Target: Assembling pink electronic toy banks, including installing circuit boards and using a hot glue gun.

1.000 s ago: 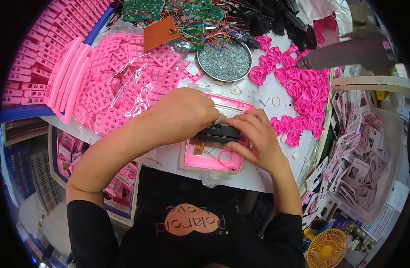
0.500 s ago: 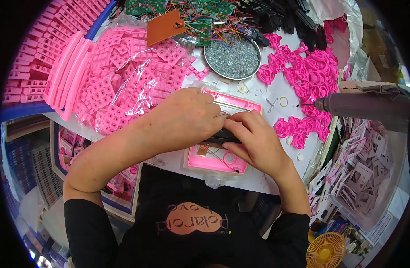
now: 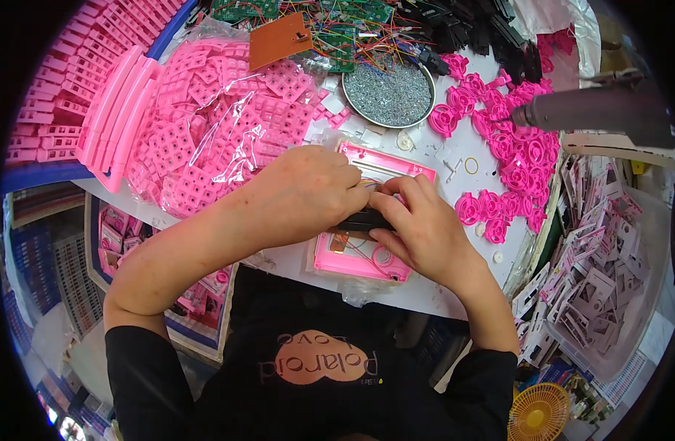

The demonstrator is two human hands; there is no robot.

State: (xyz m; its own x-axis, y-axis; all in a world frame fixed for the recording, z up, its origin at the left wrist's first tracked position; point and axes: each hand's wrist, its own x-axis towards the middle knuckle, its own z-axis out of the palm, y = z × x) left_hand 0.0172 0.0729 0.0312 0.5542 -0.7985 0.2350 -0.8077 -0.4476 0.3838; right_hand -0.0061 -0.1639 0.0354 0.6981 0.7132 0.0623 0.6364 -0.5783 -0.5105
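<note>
black part (image 3: 361, 220) — in right hand (image 3: 423, 234), beside left hand (image 3: 313, 189)

left elbow (image 3: 126, 300)'s bent way out left of the pink casing (image 3: 333, 262) | left forearm (image 3: 213, 234) angles up to it | left hand (image 3: 317, 188)'s kinda fisted over its left edge | right forearm (image 3: 478, 295) slants from its lower right, right hand (image 3: 424, 237) pinching over its right side

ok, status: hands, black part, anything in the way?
Right hand grips black part over pink housing. Left hand close beside it, fingertips hidden. Hands block view.
</note>
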